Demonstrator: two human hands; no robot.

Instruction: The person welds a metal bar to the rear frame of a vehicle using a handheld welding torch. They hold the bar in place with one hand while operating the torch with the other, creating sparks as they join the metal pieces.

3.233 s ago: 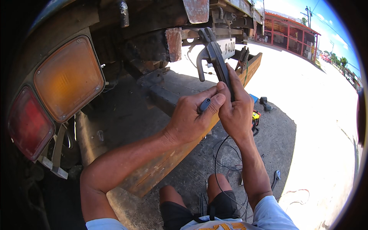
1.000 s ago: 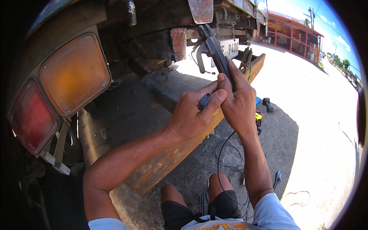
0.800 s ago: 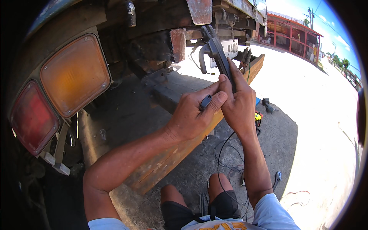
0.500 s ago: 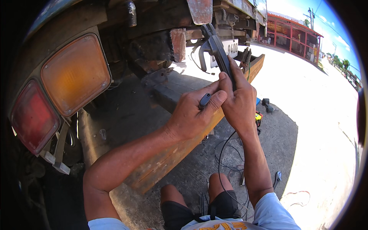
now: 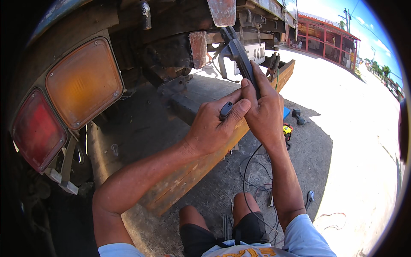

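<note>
My right hand [image 5: 266, 112] is closed around the lower end of a long, narrow black tool [image 5: 240, 53]. The tool points up and away, with a forked tip and a lever-like part on its left side; its exact kind I cannot make out. In my left hand [image 5: 205, 130], the fingers are closed round a small black handle [image 5: 226, 111], whose rounded end sticks out beside the thumb. Both hands meet in front of a brown beam [image 5: 180, 190], the left thumb against the right hand. Most of the handle is hidden in my left fist.
A truck's rear stands ahead, with an orange lamp [image 5: 84, 82] and a red lamp [image 5: 39, 129] at left and a white plate [image 5: 257, 51] behind the tool. On the ground lie black cables [image 5: 245, 175], a wrench [image 5: 310, 198], a yellow-and-black item [image 5: 287, 130] and a black item [image 5: 299, 116].
Both hands and the black tool have shifted very slightly left. The grips look the same.
</note>
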